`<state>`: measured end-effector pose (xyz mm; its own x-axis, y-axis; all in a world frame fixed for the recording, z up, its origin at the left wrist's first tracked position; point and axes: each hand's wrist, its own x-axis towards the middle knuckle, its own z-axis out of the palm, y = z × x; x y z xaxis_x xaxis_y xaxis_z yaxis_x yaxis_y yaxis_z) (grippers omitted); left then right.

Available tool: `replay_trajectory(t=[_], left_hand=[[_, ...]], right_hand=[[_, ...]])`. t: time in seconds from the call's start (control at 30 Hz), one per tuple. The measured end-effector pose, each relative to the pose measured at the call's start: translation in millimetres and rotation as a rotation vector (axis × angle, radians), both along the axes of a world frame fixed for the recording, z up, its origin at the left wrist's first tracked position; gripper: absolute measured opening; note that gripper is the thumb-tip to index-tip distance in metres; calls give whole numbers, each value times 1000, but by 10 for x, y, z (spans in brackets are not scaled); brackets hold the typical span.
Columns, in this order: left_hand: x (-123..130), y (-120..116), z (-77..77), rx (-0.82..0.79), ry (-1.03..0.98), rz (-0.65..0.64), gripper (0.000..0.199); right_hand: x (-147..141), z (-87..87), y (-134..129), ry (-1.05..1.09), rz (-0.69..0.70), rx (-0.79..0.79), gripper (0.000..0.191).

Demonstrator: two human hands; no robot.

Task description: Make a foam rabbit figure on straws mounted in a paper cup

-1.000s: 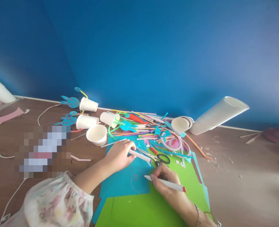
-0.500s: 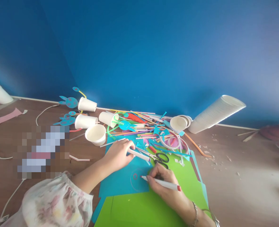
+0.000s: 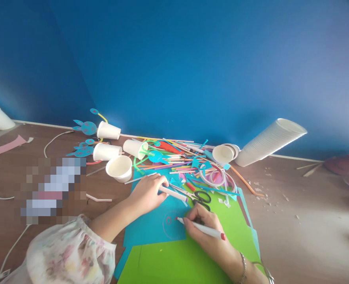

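Note:
My right hand [image 3: 205, 227] is closed around a red marker [image 3: 205, 229], white-barrelled, with its tip on or just over the blue paper [image 3: 146, 228]. A pale drawn circle [image 3: 164, 232] with a small red ring inside lies left of that tip. My left hand [image 3: 149, 191] rests on the far part of the blue paper, closed on a white marker with a purple end [image 3: 174, 193]. Black-handled scissors [image 3: 202, 197] lie between and beyond the hands. Green paper [image 3: 162, 264] sits beneath my right forearm and at the near edge.
Straws and paper scraps [image 3: 180, 159] are heaped by the blue wall [image 3: 174, 71]. White paper cups [image 3: 119, 169] stand and lie at left, some with blue rabbit-shaped cutouts [image 3: 88, 128]. A tall cup stack [image 3: 269, 142] leans at right. Tape rolls [image 3: 212, 176] lie beyond the scissors.
The red marker's tip has shifted very slightly up relative to the drawn circle. My left hand stays in place, and the whole view has drifted a touch.

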<state>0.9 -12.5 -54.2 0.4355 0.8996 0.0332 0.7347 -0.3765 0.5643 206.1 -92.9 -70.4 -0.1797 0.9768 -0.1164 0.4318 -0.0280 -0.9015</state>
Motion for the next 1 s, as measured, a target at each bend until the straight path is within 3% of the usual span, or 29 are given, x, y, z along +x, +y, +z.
replay_trajectory(t=[1.0], left_hand=[[-4, -15, 33, -10, 12, 5, 12]], right_hand=[[23, 4, -14, 0, 0, 17, 21]])
